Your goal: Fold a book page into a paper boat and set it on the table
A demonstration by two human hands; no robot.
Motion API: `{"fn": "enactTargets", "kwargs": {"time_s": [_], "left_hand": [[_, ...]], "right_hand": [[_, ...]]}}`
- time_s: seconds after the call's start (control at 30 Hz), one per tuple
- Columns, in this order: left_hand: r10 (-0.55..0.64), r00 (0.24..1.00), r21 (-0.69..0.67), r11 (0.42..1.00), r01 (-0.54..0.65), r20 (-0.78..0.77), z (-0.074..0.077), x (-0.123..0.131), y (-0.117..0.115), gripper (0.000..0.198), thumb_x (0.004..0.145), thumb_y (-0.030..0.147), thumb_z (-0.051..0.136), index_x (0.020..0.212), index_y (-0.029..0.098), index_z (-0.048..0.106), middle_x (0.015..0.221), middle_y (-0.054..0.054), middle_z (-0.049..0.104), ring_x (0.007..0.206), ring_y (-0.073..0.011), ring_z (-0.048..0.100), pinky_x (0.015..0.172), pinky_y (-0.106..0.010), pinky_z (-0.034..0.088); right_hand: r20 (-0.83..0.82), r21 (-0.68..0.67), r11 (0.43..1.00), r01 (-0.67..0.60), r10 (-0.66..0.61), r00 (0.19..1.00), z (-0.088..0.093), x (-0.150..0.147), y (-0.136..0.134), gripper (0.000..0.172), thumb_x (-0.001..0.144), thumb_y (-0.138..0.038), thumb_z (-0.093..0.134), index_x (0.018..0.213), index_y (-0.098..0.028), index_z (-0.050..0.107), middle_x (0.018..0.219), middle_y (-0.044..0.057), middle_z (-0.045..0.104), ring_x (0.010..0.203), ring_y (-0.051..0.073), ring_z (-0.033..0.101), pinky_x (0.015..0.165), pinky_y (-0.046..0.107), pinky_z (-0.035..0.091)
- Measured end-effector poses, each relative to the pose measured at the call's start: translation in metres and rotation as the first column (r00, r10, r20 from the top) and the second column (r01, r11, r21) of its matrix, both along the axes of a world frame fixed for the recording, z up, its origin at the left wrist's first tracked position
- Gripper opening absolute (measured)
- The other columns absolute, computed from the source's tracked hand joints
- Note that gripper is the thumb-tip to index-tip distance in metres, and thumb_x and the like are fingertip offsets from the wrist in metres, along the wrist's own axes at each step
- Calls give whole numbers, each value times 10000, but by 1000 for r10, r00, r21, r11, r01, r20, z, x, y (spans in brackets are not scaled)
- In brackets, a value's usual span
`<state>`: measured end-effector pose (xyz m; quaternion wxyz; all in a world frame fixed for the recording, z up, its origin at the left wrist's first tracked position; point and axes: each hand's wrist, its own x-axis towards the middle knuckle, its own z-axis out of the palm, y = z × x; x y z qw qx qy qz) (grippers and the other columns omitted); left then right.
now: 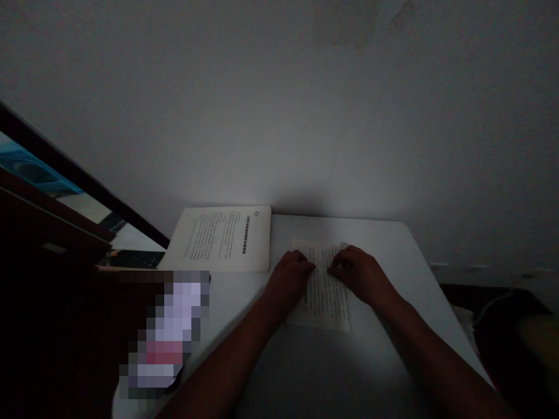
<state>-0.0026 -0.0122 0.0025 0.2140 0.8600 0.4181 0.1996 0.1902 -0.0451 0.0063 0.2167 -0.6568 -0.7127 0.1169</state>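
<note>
Sheet (327, 304) wants even steadying by our left hand (292, 276) and right hand (360, 273), fingers curled, whether pinching we cannot tell.

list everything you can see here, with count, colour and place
printed sheet: 1, whitish, on the table under the hands
printed booklet or page stack: 1, off-white, table's back left
pixelated object: 1, mostly pale lilac, table's left edge; identity hidden
table: 1, white, centre
wall: 1, grey in dim light, behind
slanted strip: 1, dark, left
patterned surface: 1, blue, far left
cable: 1, pale, right of table
left hand: 1, bare, sheet's left side
right hand: 1, bare, sheet's right side
</note>
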Motion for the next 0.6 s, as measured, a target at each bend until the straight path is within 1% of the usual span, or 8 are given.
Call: {"fn": "enactTargets", "kwargs": {"time_s": [0.13, 0.3, 0.43, 0.5, 0.6], "left_hand": [[3, 1000, -18, 1000, -2, 15, 2, 1, 1, 205, 871, 176, 513, 954, 172, 701, 928, -54, 596, 918, -164, 525, 873, -283, 429], [11, 1000, -33, 999, -11, 16, 2, 1, 0, 209, 873, 172, 507, 955, 178, 700, 934, -52, 598, 929, -163, 526, 889, -287, 423], [13, 1000, -30, 999, -13, 6, 2, 1, 1, 203, 870, 185, 515, 948, 179, 702, 924, -53, 600, 929, -168, 526, 876, -293, 427], [11, 1000, -37, 999, -11, -2, 2, 1, 1, 203, 870, 187, 514, 943, 177, 703, 923, -55, 601, 925, -169, 528, 871, -294, 429], [12, 1000, -44, 999, -12, 5, 2, 1, 2, 207, 874, 188, 506, 945, 177, 701, 932, -54, 600, 930, -164, 530, 886, -293, 425]], "right_hand": [[-34, -37, 999, 10, -11, 999, 2, 13, -6, 94, 751, -304, 640, 723, -219, 608, 762, 14, 574, 722, 178, 567, 645, 301, 439], [-87, 6, 1000, -7, 8, 996, -1, 22, -11, 132, 763, -333, 631, 714, -216, 597, 746, 13, 581, 706, 178, 572, 629, 298, 440], [-120, 9, 999, -35, 36, 992, -3, 28, -13, 144, 770, -343, 627, 718, -214, 592, 734, 10, 584, 675, 166, 569, 619, 293, 447], [-137, 17, 999, -36, 38, 990, -3, 33, -15, 159, 768, -354, 630, 709, -213, 588, 719, 7, 582, 645, 157, 563, 601, 287, 448], [-163, 47, 999, -24, 32, 986, -5, 38, -20, 156, 775, -370, 620, 744, -217, 607, 708, 7, 586, 616, 152, 557, 579, 284, 452]]}}
